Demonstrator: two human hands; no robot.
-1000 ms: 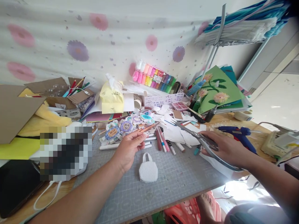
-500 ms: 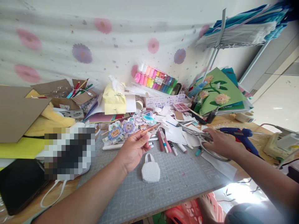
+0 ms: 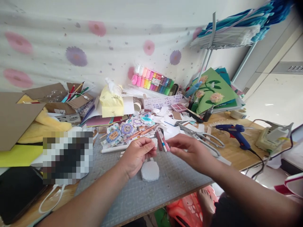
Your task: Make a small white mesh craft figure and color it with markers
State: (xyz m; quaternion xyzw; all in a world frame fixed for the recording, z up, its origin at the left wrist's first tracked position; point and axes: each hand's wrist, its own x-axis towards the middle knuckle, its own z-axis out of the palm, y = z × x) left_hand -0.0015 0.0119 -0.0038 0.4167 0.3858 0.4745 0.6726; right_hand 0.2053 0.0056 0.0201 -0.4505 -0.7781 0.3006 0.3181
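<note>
My left hand point(image 3: 139, 155) is pinched closed on a small white piece point(image 3: 154, 142) just above the mat. Below its fingers a small white quilted bag shape point(image 3: 150, 171) lies on the grey cutting mat point(image 3: 175, 186), its handle partly hidden by the hand. To the right, my right hand point(image 3: 189, 153) hovers over the mat with thumb and fingers apart, nothing seen between them. Behind it the large scissors point(image 3: 201, 136) rest on the table. Pink and white markers point(image 3: 162, 142) lie between the two hands.
Paper scraps point(image 3: 165, 121) and round decorated pieces point(image 3: 127, 127) cover the mat's back. A blue glue gun point(image 3: 233, 132) lies at the right, near a power strip point(image 3: 270, 138). Cardboard boxes point(image 3: 56, 102) stand at the left, a colourful clay pack point(image 3: 153, 82) at the back.
My right hand has let go of the scissors and moved left, close to my left hand. The view has shifted slightly to the right. My left hand still pinches the white piece.
</note>
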